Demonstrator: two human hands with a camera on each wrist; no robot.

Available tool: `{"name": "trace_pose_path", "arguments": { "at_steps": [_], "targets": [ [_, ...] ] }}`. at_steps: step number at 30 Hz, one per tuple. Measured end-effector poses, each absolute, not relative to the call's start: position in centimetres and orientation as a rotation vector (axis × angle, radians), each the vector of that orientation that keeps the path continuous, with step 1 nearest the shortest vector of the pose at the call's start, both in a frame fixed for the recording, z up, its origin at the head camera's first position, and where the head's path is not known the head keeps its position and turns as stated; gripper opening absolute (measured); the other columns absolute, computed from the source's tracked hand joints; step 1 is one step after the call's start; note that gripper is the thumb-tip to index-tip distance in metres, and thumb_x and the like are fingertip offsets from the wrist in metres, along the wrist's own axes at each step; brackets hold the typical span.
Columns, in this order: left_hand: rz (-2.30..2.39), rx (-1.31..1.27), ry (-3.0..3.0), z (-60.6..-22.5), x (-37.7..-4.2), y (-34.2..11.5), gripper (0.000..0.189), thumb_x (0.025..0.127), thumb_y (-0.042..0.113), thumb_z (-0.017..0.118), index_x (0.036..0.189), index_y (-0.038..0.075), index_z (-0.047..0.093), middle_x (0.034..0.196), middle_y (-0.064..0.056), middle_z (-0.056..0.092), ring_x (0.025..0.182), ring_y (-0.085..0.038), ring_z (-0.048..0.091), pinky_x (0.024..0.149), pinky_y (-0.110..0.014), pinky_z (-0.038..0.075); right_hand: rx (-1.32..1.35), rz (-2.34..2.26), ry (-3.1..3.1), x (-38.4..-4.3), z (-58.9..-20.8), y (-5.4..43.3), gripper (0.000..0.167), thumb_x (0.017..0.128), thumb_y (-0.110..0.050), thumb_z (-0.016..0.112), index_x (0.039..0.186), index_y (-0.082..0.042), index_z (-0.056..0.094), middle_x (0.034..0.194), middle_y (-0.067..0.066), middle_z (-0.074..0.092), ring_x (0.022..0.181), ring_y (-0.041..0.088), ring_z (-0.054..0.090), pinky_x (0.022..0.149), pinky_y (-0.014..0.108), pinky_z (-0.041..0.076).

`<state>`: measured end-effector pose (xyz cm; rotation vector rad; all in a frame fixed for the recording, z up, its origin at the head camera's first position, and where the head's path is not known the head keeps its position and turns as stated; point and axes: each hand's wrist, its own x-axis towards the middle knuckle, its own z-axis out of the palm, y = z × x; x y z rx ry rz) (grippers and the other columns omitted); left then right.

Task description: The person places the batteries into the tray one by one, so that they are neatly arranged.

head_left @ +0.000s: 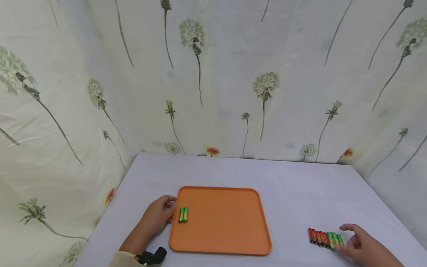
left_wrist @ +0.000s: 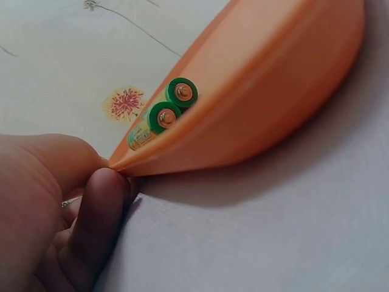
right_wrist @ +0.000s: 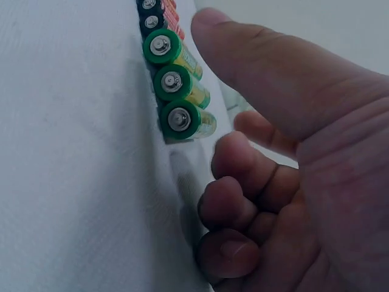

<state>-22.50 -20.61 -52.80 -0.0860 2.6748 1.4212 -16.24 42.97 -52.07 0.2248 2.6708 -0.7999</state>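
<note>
Seeing left hand (head_left: 159,215) pinching orange tray (head_left: 223,222), two green batteries (head_left: 185,215) inside, empty right hand (head_left: 363,245) spread beside red-and-green battery row (head_left: 324,239) right of tray, we'd flag a sideways bump scattering the row.

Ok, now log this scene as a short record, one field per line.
Surface: white table
Container: orange tray, lying flat
In tray: two green batteries, side by side near the left rim
Outside tray: a row to its right, red batteries at the left end, three green batteries at the right
Left hand: pinches the tray's left rim
Right hand: beside the row's green end, holding nothing
Background: flower-patterned backdrop
</note>
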Motion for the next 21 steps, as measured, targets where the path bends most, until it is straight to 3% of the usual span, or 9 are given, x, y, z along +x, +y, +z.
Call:
{"name": "trace_pose_path", "arguments": {
  "at_steps": [4, 12, 21],
  "targets": [
    [1.419, -0.083, 2.676, -53.0, -22.6, -20.7, 0.031, 0.102, 0.016, 0.064, 0.133, 0.012, 0.065, 0.100, -0.002, 0.066, 0.071, -0.014, 0.064, 0.062, -0.029, 0.056, 0.221, -0.843, 2.637, -16.3, -52.6, 43.2, 0.106, 0.082, -0.057, 0.084, 0.144, 0.013, 0.036, 0.083, 0.002, 0.055, 0.073, 0.016, 0.051, 0.065, 0.032, 0.041],
    [1.400, -0.110, 2.684, -53.1, -22.7, -20.8, 0.031, 0.102, 0.017, 0.064, 0.133, 0.013, 0.065, 0.101, -0.001, 0.066, 0.071, -0.014, 0.064, 0.062, -0.028, 0.056, 0.024, -0.969, 2.562, -15.9, -53.1, 43.9, 0.088, 0.093, -0.035, 0.080, 0.148, 0.016, 0.033, 0.087, 0.003, 0.058, 0.070, 0.010, 0.053, 0.063, 0.027, 0.044],
    [1.416, -0.092, 2.687, -53.2, -22.7, -20.6, 0.031, 0.102, 0.015, 0.064, 0.133, 0.012, 0.065, 0.100, -0.002, 0.066, 0.071, -0.014, 0.064, 0.061, -0.028, 0.056, -0.022, -0.938, 2.581, -15.7, -52.6, 44.1, 0.081, 0.092, -0.033, 0.081, 0.144, 0.015, 0.040, 0.090, 0.003, 0.056, 0.071, 0.008, 0.050, 0.064, 0.025, 0.042]
  ]
}}
